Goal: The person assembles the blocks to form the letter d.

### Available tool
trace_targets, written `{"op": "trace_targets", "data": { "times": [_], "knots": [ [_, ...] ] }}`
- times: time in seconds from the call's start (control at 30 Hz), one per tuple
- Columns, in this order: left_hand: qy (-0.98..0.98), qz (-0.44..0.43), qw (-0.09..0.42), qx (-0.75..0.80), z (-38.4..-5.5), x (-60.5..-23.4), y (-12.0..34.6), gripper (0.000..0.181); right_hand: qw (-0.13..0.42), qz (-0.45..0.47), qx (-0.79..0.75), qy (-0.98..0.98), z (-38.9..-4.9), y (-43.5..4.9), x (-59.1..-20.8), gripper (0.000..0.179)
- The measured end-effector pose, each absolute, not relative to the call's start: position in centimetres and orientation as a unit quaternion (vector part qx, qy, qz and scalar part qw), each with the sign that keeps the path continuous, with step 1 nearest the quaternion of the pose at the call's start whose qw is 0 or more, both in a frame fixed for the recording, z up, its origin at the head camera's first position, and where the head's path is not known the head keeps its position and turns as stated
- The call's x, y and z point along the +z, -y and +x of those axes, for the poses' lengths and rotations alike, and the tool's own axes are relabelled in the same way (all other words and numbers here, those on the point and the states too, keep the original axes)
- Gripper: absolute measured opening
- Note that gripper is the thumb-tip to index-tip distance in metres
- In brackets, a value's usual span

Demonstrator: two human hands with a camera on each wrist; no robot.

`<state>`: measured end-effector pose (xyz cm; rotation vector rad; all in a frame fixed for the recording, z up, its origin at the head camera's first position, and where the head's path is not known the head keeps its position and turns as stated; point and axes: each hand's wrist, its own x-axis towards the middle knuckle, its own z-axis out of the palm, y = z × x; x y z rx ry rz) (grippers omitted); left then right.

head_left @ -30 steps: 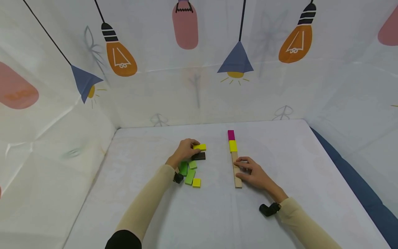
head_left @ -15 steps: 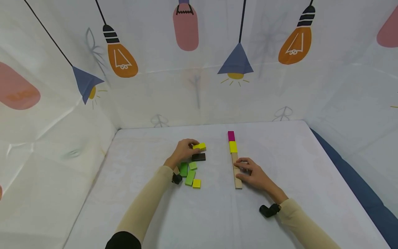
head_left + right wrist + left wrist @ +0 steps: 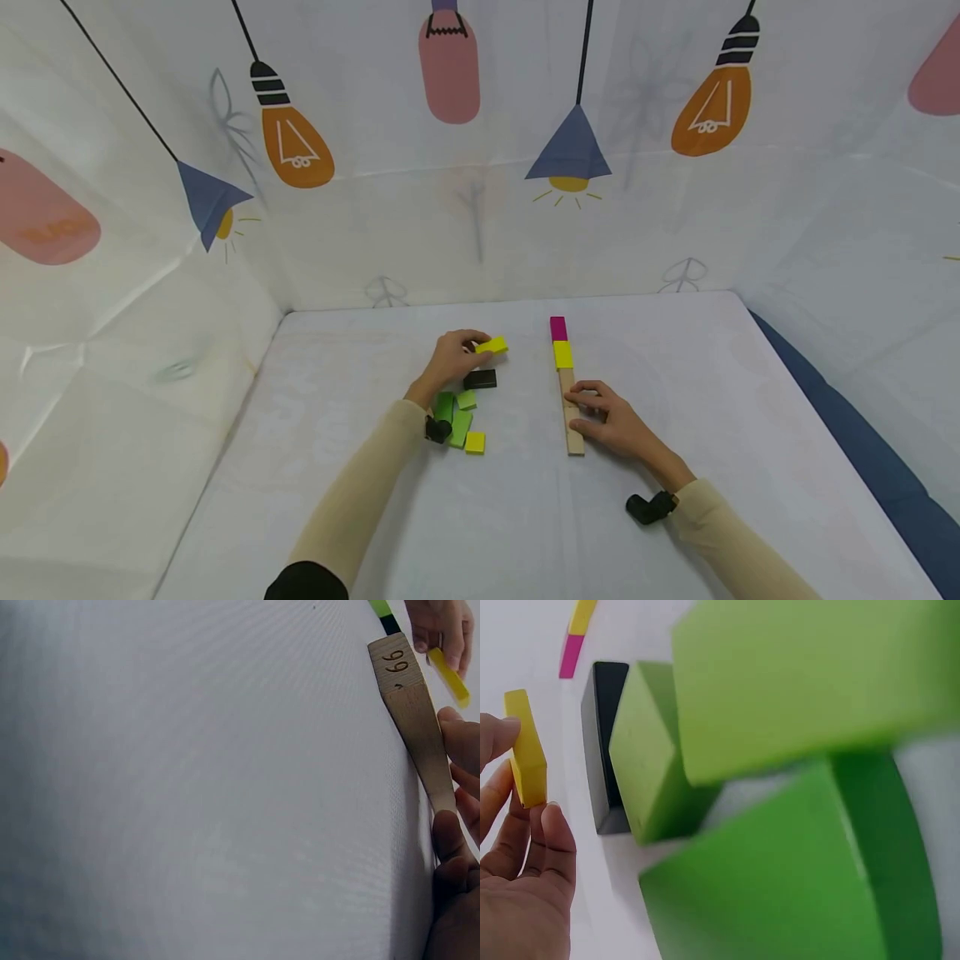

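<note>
1. On the white table (image 3: pixel 525 508), the left hand (image 3: pixel 452 358) pinches a long yellow block (image 3: pixel 526 750) between thumb and fingertips, just past a black block (image 3: pixel 480 379).
2. The right hand (image 3: pixel 611 417) is loosely bent, with a gap between thumb and finger, its tips touching the wooden part (image 3: pixel 575 440) of a straight row; a yellow square (image 3: pixel 562 354) and a pink block (image 3: pixel 558 328) end it.
3. Smooth, boxy green blocks (image 3: pixel 461 430) lie near the left wrist.
4. The wood shows grain and dark, curly numbers (image 3: pixel 395 661): 66 or 99, I can't tell which.
</note>
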<state>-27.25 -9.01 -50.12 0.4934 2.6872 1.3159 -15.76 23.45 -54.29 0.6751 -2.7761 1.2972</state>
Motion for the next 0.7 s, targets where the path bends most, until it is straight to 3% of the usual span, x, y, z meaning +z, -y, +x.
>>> {"op": "trace_targets", "data": {
  "times": [0.7],
  "knots": [
    [-0.894, 0.215, 0.069, 0.388, -26.6, -49.7, 4.4, 0.032, 0.005, 0.214, 0.41, 0.887, -15.8, -23.4, -54.3, 0.045]
  ]
}}
